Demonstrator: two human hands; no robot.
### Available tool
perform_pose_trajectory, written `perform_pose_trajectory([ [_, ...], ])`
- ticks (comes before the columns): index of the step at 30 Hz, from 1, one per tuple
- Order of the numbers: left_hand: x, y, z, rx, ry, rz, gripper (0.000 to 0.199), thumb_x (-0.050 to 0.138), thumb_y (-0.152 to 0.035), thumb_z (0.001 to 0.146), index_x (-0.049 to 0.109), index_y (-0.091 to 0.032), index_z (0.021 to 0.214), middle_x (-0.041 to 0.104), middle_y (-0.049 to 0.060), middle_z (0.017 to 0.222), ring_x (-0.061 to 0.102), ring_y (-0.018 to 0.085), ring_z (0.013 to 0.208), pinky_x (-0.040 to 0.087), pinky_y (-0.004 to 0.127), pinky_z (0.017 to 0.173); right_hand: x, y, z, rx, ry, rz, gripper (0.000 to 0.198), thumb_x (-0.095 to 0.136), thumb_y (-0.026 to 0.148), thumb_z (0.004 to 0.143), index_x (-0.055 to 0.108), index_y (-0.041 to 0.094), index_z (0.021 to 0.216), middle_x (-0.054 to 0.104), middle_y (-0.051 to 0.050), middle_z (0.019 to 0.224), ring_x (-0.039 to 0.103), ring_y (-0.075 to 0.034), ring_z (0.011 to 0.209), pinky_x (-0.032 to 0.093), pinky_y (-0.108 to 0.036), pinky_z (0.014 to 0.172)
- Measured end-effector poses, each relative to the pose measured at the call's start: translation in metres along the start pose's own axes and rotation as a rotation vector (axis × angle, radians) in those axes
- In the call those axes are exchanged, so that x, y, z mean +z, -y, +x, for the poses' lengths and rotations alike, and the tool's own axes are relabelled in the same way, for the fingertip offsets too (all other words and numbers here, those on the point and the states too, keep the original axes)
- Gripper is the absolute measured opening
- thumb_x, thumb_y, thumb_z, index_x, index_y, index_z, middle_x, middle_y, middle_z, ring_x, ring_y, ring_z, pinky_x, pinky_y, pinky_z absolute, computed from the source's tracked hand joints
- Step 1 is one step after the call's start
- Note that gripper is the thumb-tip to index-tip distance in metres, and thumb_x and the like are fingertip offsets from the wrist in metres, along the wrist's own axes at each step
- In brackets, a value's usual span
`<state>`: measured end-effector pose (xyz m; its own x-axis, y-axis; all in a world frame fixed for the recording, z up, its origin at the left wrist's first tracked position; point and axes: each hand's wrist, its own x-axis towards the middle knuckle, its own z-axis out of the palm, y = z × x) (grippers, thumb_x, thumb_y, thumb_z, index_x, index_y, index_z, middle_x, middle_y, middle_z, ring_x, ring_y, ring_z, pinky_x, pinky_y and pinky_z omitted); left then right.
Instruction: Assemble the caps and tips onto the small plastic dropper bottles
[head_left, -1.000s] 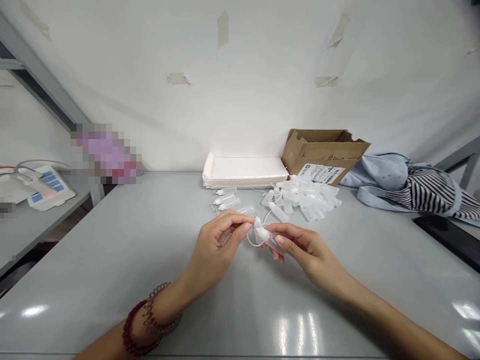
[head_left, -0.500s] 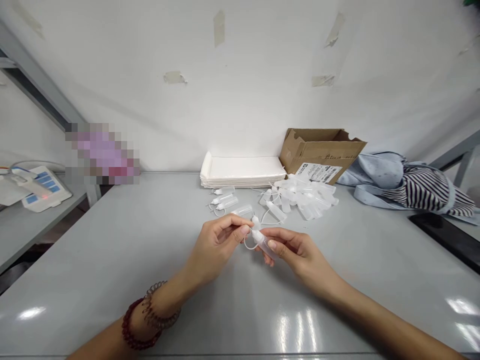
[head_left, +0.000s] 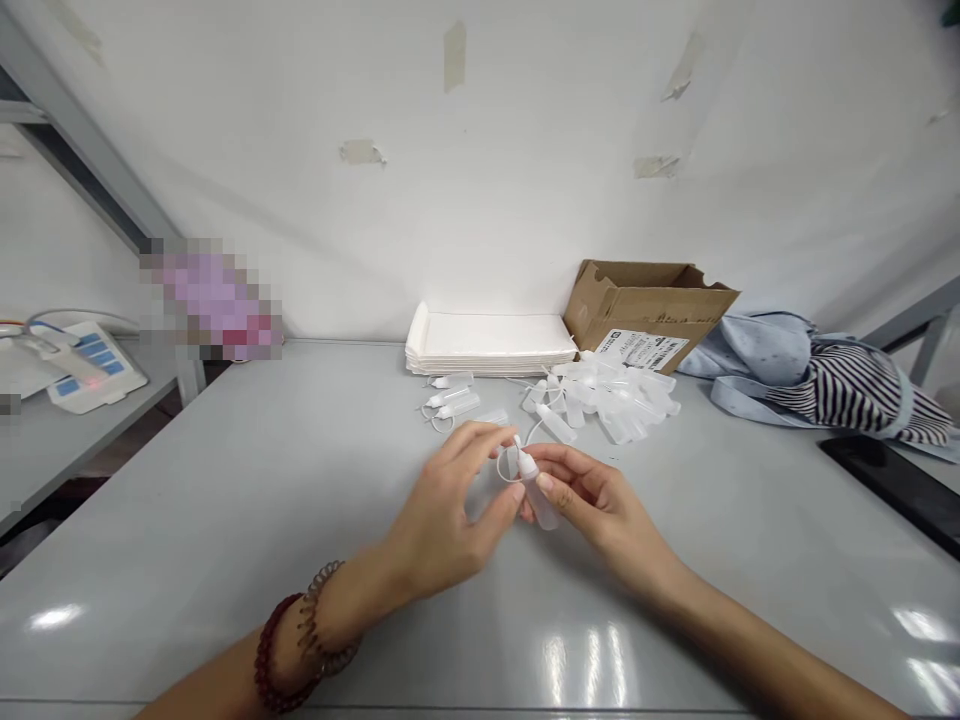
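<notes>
My right hand grips a small translucent needle-tip squeeze bottle by its body, with the white cap end tilted up and to the left. A thin white strap loops out from the bottle's neck. My left hand is beside the cap end, thumb and index finger spread apart around the strap loop. Its index fingertip is close to the bottle's tip; whether it touches cannot be made out. Just beyond the hands lie several similar bottles, with a larger heap of bottles to the right.
A stack of white padded envelopes lies against the wall, next to an open cardboard box. Folded blue and striped cloth and a black phone-like slab are on the right. A device with blue keys sits on a side surface at left.
My left thumb and index finger have parted from their pinch at the bottle's tip. The bottle has turned slightly more upright in my right hand. The view has shifted slightly.
</notes>
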<state>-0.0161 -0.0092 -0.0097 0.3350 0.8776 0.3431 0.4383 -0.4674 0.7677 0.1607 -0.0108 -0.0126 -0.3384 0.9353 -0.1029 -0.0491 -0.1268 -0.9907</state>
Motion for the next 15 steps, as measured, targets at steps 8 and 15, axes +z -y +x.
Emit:
perform_pose_trajectory([
  [8,0.007,0.011,-0.004,0.157,0.109,0.276,0.077,0.074,-0.046,0.066,0.038,-0.017,0.128,0.048,0.015,0.125,0.045,0.030,0.115,0.043,0.047,0.095,0.003,-0.007,-0.002,0.017,0.007,0.042,0.041,0.061,0.039,0.082,0.049,0.019,0.115,0.063,0.000,0.077,0.066,-0.017,0.072,0.051,-0.033,0.070],
  [15,0.011,0.011,-0.002,0.287,0.031,0.343,0.066,0.069,-0.029,0.066,0.040,-0.015,0.123,0.052,0.015,0.115,0.046,0.032,0.110,0.043,0.048,0.091,0.005,-0.009,-0.003,-0.007,0.012,0.035,0.034,0.060,0.036,0.083,0.049,0.019,0.111,0.062,0.000,0.078,0.067,-0.017,0.074,0.050,-0.033,0.072],
])
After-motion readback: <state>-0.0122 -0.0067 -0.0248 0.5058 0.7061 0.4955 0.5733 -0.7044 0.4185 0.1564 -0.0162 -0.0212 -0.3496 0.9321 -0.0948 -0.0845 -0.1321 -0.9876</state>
